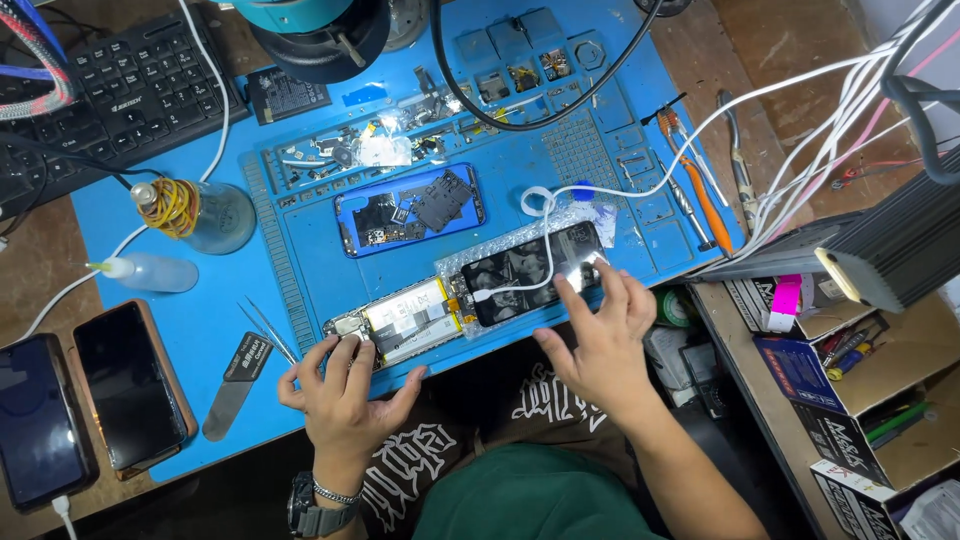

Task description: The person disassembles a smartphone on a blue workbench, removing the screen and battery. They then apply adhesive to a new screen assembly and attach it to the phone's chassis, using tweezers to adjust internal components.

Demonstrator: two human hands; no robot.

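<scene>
An opened phone body (405, 320) with a pale battery lies at the near edge of the blue work mat (560, 180). My left hand (345, 390) rests on its lower left end, fingers spread. Joined to it on the right is a dark glossy screen panel (530, 270) lying on bubble wrap, with a white cable (540, 205) looped across it. My right hand (605, 330) touches that panel's right end with its fingertips. Neither hand grips anything.
A blue phone back shell (410, 210) with loose parts lies mid-mat. Tweezers (268, 330) and a flat pry tool (232, 385) sit left of my left hand. Two phones (85, 400) lie far left; a keyboard (110, 90), bottles (205, 215), screwdrivers (700, 190) and open boxes (850, 390) surround the mat.
</scene>
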